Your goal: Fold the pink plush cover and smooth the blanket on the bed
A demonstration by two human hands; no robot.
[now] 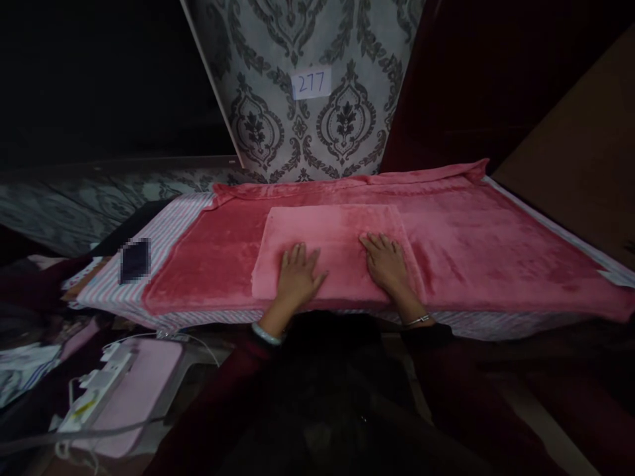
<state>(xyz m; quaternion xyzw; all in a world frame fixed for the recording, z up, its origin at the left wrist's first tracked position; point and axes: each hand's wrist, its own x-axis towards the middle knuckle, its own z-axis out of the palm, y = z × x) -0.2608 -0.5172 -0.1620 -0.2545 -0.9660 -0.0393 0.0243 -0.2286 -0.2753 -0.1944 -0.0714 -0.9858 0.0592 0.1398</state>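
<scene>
A folded pink cloth, plush and roughly rectangular, lies flat in front of me. My left hand rests on its left half, palm down with the fingers spread. On its right half lies my right hand, also palm down, fingers apart, close to the cloth's right edge. Beneath the cloth stretches a larger red-pink plush blanket, with a rolled or bunched fold along its far side. Neither hand grips anything.
A striped cloth covers the table under the blanket, with a dark blurred-out object on it. At lower left, a white power strip with cords lies on a pink stool. Patterned wall behind bears a paper marked 277.
</scene>
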